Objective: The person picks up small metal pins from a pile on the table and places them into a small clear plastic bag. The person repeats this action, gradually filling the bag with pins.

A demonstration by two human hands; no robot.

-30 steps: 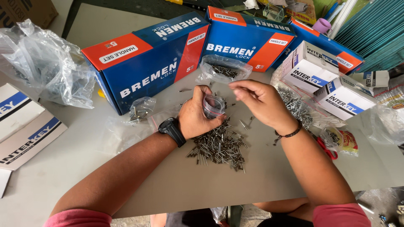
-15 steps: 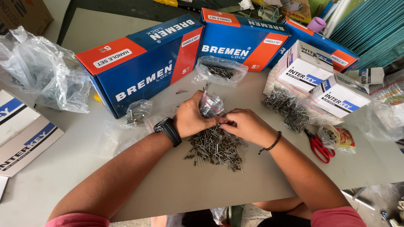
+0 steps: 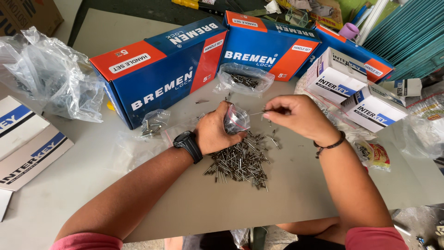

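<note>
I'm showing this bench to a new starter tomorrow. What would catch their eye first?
Probably the heap of small metal pins in the middle of the grey table, with the two hands just above it: the left hand grips a small clear bag, the right hand pinches a few pins beside it. Behind them stand big blue and orange boxes.

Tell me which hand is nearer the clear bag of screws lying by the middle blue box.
Right. The right hand hovers just below and right of the clear bag; the left hand sits lower, holding a small zip bag.
</note>
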